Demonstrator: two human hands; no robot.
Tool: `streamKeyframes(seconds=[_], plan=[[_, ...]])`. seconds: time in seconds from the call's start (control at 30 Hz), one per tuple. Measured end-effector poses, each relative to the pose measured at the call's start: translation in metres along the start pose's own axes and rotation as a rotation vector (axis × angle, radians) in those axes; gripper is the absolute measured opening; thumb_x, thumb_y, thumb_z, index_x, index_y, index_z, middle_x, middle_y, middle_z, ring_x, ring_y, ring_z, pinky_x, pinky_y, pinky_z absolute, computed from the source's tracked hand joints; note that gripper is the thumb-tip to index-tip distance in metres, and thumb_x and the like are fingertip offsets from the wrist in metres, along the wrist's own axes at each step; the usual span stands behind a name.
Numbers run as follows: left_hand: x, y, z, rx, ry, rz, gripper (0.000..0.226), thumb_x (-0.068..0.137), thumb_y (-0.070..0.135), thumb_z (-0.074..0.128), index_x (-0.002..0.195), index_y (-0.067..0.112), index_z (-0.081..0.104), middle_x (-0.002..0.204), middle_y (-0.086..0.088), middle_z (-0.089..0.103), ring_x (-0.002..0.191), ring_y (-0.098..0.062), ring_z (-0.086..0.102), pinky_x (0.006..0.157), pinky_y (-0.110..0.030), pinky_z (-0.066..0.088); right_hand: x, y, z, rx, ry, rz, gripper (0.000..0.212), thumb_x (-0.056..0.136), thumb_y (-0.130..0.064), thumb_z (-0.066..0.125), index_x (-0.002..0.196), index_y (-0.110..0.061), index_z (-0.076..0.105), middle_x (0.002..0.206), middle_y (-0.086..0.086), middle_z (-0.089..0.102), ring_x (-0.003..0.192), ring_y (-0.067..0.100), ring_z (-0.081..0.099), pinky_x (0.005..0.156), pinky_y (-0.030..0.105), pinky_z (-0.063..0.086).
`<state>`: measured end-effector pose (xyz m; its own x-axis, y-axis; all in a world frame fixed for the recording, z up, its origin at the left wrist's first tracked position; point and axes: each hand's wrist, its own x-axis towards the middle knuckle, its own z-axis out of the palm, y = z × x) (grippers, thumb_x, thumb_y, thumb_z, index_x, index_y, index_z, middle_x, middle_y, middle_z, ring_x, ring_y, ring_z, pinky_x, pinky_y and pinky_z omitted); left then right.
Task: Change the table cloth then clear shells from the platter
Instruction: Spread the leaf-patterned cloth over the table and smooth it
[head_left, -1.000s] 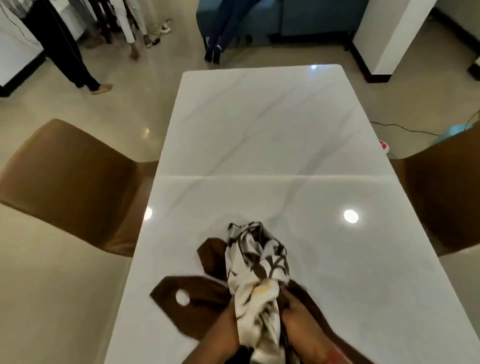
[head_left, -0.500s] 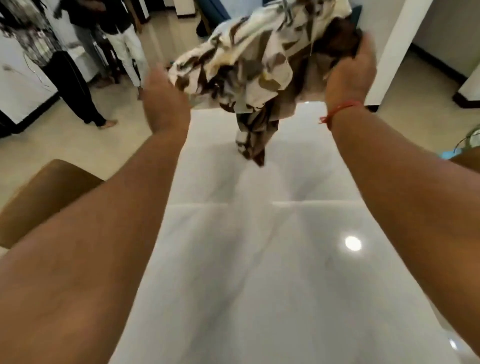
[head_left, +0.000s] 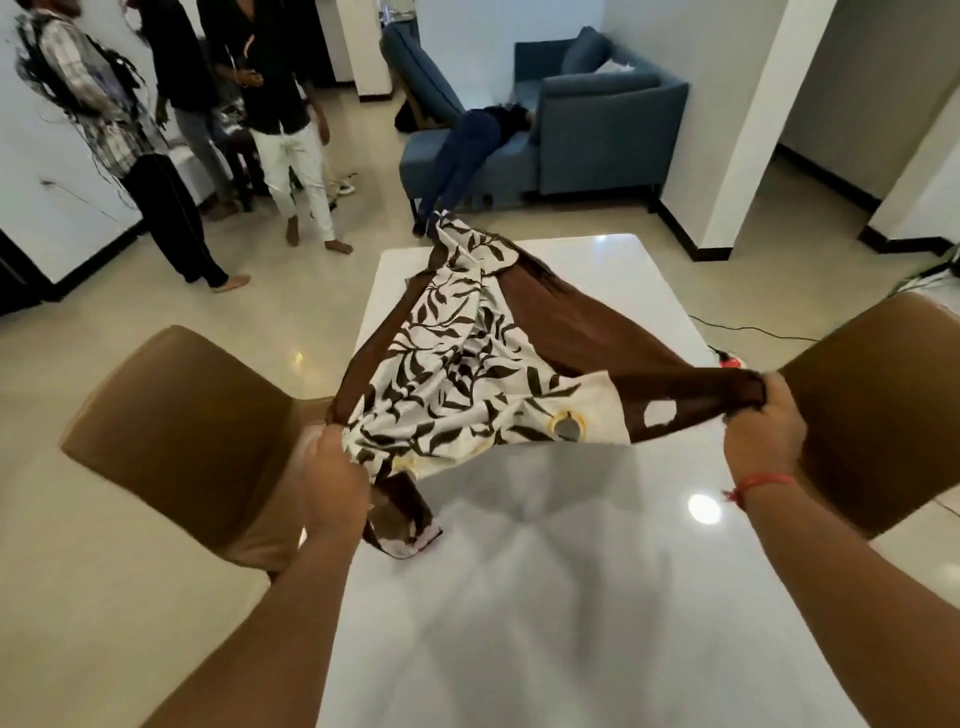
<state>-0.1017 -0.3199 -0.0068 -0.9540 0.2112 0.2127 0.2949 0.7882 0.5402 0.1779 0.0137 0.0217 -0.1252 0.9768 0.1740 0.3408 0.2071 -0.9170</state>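
Head view: left hand (head_left: 332, 483) and right hand (head_left: 763, 421) well apart, fingers curled, pinching near edge of table cloth (head_left: 467, 364). Cloth stretched taut above white bench (head_left: 545, 597), far end trailing onto bench, probably to spread flat. No platter visible.

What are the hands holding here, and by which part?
Both hold the cloth by its near edge: the left hand grips the left end, the right hand grips the brown right corner, stretching the edge over the table.
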Motion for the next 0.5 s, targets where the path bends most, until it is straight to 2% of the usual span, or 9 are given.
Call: streamKeyframes(seconds=[0.03, 0.13, 0.23, 0.3, 0.4, 0.43, 0.5], plan=[[-0.021, -0.023, -0.01, 0.031, -0.026, 0.012, 0.028, 0.089, 0.003, 0.055, 0.114, 0.014, 0.059, 0.103, -0.009, 0.062, 0.093, -0.029, 0.061, 0.072, -0.037, 0.05, -0.019, 0.01, -0.019, -0.078, -0.008, 0.001, 0.042, 0.082, 0.01, 0.042, 0.108, -0.018, 0.06, 0.093, 0.01, 0.061, 0.09, 0.03, 0.056, 0.079, 0.044, 0.046], [-0.082, -0.082, -0.033, 0.113, -0.132, 0.014, 0.027, 0.087, 0.002, 0.054, 0.112, 0.009, 0.061, 0.102, -0.014, 0.06, 0.094, -0.035, 0.06, 0.071, -0.039, 0.046, -0.071, 0.041, -0.072, -0.397, -0.104, -0.064, 0.031, 0.088, 0.01, 0.041, 0.095, -0.018, 0.054, 0.08, 0.009, 0.057, 0.077, 0.031, 0.053, 0.069, 0.038, 0.042], [-0.142, -0.129, -0.043, 0.246, -0.297, 0.049, 0.046, 0.082, 0.002, 0.059, 0.128, 0.01, 0.06, 0.107, -0.016, 0.059, 0.094, -0.037, 0.063, 0.074, -0.042, 0.05, -0.122, 0.076, -0.111, -0.736, -0.249, -0.233, 0.03, 0.086, 0.007, 0.045, 0.086, -0.02, 0.059, 0.07, 0.007, 0.061, 0.067, 0.034, 0.06, 0.059, 0.033, 0.041], [-0.179, -0.155, -0.048, 0.295, -0.378, 0.08, 0.058, 0.081, 0.002, 0.059, 0.137, 0.017, 0.055, 0.115, -0.013, 0.057, 0.099, -0.034, 0.062, 0.078, -0.041, 0.053, -0.159, 0.094, -0.127, -0.959, -0.375, -0.255, 0.031, 0.087, 0.001, 0.049, 0.101, -0.019, 0.068, 0.081, 0.009, 0.07, 0.072, 0.034, 0.065, 0.063, 0.033, 0.047], [-0.222, -0.177, -0.055, 0.321, -0.445, 0.094, 0.068, 0.084, 0.006, 0.06, 0.148, 0.022, 0.041, 0.124, -0.007, 0.049, 0.105, -0.027, 0.058, 0.08, -0.037, 0.052, -0.204, 0.11, -0.142, -1.189, -0.624, -0.234, 0.032, 0.096, -0.015, 0.044, 0.12, -0.024, 0.063, 0.107, 0.003, 0.07, 0.091, 0.024, 0.067, 0.08, 0.031, 0.053], [-0.233, -0.182, -0.058, 0.317, -0.45, 0.097, 0.07, 0.085, 0.006, 0.06, 0.149, 0.021, 0.038, 0.125, -0.007, 0.048, 0.105, -0.026, 0.058, 0.081, -0.037, 0.052, -0.216, 0.114, -0.149, -1.221, -0.708, -0.182, 0.032, 0.098, -0.018, 0.043, 0.125, -0.025, 0.059, 0.112, 0.003, 0.069, 0.094, 0.022, 0.067, 0.084, 0.031, 0.053], [-0.248, -0.189, -0.064, 0.306, -0.44, 0.078, 0.072, 0.084, 0.005, 0.062, 0.15, 0.016, 0.036, 0.126, -0.009, 0.046, 0.105, -0.028, 0.059, 0.082, -0.039, 0.053, -0.229, 0.119, -0.162, -1.231, -0.765, -0.019, 0.032, 0.098, -0.023, 0.043, 0.127, -0.021, 0.057, 0.111, 0.005, 0.068, 0.09, 0.022, 0.066, 0.081, 0.033, 0.055]])
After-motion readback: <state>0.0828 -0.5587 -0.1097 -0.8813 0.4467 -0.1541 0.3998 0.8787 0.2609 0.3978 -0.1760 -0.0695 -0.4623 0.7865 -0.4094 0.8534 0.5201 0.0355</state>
